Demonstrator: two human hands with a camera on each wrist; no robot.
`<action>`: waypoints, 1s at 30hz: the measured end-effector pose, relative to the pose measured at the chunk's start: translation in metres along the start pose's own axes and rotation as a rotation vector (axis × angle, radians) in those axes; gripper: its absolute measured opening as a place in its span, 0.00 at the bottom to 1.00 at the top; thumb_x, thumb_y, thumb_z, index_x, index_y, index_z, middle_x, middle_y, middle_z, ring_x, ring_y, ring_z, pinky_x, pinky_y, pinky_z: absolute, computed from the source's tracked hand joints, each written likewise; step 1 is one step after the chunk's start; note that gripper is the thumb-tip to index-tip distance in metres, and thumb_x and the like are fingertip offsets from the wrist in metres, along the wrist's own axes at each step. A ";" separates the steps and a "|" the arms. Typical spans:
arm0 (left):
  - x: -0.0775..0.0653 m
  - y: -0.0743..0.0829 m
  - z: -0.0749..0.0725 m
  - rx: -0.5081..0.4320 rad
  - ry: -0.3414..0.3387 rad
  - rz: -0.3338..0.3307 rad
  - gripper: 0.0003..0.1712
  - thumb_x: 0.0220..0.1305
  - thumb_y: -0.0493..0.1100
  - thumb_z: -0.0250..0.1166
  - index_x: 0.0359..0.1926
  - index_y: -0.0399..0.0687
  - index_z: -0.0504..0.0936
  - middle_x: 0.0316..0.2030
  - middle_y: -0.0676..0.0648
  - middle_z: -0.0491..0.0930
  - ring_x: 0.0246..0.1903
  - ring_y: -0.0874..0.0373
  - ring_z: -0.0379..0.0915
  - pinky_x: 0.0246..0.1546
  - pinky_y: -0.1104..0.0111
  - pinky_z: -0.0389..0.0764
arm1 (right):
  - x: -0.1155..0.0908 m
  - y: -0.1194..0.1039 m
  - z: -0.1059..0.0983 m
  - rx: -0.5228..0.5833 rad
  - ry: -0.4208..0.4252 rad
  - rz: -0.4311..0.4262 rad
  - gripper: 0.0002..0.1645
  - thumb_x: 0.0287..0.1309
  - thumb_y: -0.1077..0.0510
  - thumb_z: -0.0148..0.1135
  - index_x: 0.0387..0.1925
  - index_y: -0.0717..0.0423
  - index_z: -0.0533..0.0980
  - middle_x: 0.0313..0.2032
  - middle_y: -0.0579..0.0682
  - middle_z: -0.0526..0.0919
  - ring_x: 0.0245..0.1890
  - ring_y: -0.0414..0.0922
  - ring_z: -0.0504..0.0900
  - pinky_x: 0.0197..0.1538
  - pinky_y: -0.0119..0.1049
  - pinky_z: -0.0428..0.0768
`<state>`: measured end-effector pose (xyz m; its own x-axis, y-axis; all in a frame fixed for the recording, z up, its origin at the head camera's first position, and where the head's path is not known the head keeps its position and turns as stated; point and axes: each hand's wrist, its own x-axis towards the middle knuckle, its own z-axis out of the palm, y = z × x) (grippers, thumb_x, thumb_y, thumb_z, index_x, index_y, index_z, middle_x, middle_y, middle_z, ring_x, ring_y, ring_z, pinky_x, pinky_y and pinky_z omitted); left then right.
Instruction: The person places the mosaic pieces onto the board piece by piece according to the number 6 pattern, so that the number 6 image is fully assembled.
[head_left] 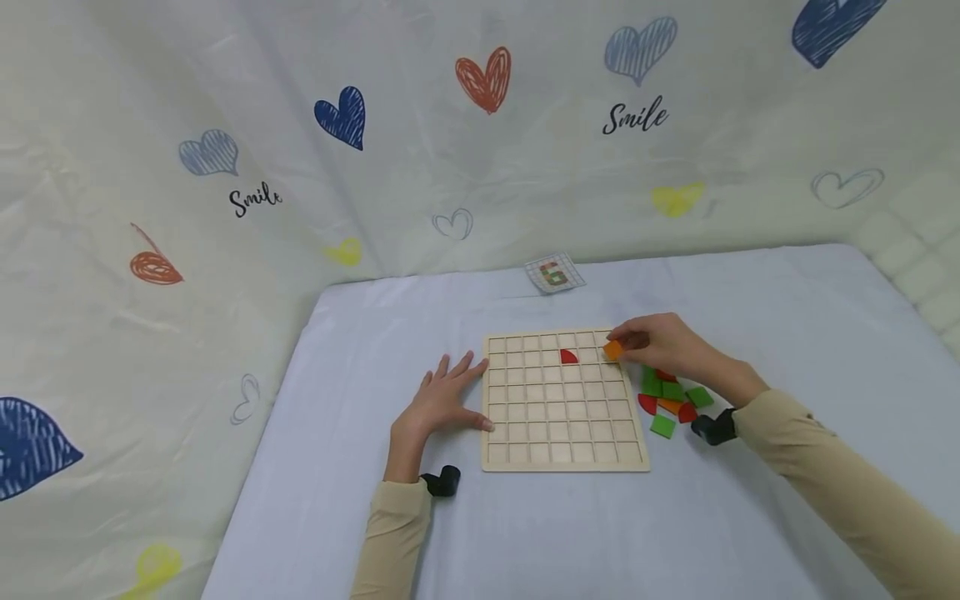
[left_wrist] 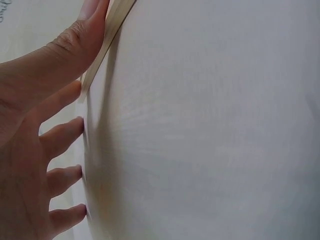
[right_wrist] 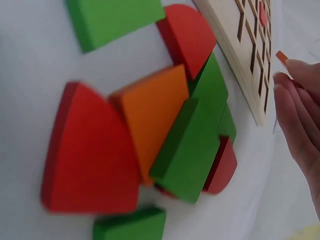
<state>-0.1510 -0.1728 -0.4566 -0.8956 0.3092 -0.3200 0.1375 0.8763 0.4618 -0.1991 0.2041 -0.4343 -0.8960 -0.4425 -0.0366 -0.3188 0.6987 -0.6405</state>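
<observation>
1. Orange piece (head_left: pixel 613 350), one: we find it at the board's far right corner, tilted; whether it touches the board, we cannot tell. We judge the step in hand to be seating it, so we would level it and square its edges to a cell before letting go.
2. Right hand (head_left: pixel 670 343), one: we see thumb and fingers drawn together, pinching the orange piece by its edge. A light pinch, we judge, spares the ridges a knock.
3. Grid board (head_left: pixel 557 410), one, pale wood: our landmark, lying flat.
4. Red quarter-round (head_left: pixel 568 357), one: we note it in a cell near the board's far side; we would swing the fingers clear of it.
5. Left hand (head_left: pixel 441 402), one: we see it spread wide, holding nothing, thumb and a fingertip touching the board's left edge. A steady press there should check sliding.
6. Loose pieces, green (head_left: pixel 662 426), red (head_left: pixel 647 403) and orange (head_left: pixel 670 407): we list them heaped just beside the board's right edge; we would lift the wrist over them.
7. Pattern card (head_left: pixel 555 273), one: we place it beyond the board's far edge, for consulting.
</observation>
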 end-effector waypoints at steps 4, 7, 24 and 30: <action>-0.001 0.002 -0.002 -0.004 -0.002 -0.004 0.62 0.48 0.59 0.82 0.81 0.62 0.58 0.82 0.51 0.46 0.82 0.39 0.29 0.80 0.41 0.38 | 0.008 -0.007 0.004 -0.007 0.007 -0.045 0.17 0.59 0.63 0.73 0.50 0.63 0.84 0.45 0.56 0.89 0.41 0.49 0.84 0.49 0.44 0.86; -0.002 0.002 -0.002 -0.002 -0.003 -0.001 0.62 0.49 0.59 0.82 0.81 0.62 0.58 0.82 0.50 0.46 0.82 0.39 0.29 0.80 0.40 0.38 | 0.014 -0.009 0.008 -0.002 0.006 -0.067 0.17 0.58 0.63 0.74 0.49 0.63 0.85 0.43 0.54 0.89 0.40 0.46 0.82 0.47 0.39 0.84; 0.001 -0.001 -0.001 0.013 -0.003 -0.005 0.63 0.48 0.60 0.82 0.81 0.63 0.57 0.83 0.52 0.45 0.82 0.39 0.29 0.80 0.40 0.38 | 0.050 -0.021 0.039 0.044 -0.036 -0.083 0.18 0.57 0.58 0.76 0.47 0.63 0.84 0.41 0.55 0.88 0.41 0.48 0.85 0.48 0.46 0.85; 0.001 -0.002 -0.001 0.013 -0.007 -0.003 0.63 0.49 0.60 0.81 0.81 0.63 0.57 0.83 0.52 0.45 0.82 0.40 0.29 0.80 0.41 0.38 | 0.057 -0.024 0.047 0.047 -0.065 -0.087 0.17 0.57 0.58 0.76 0.47 0.62 0.84 0.41 0.54 0.88 0.41 0.49 0.85 0.49 0.47 0.85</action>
<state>-0.1526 -0.1747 -0.4571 -0.8928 0.3093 -0.3275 0.1404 0.8819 0.4500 -0.2276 0.1356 -0.4573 -0.8433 -0.5367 -0.0285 -0.3781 0.6301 -0.6782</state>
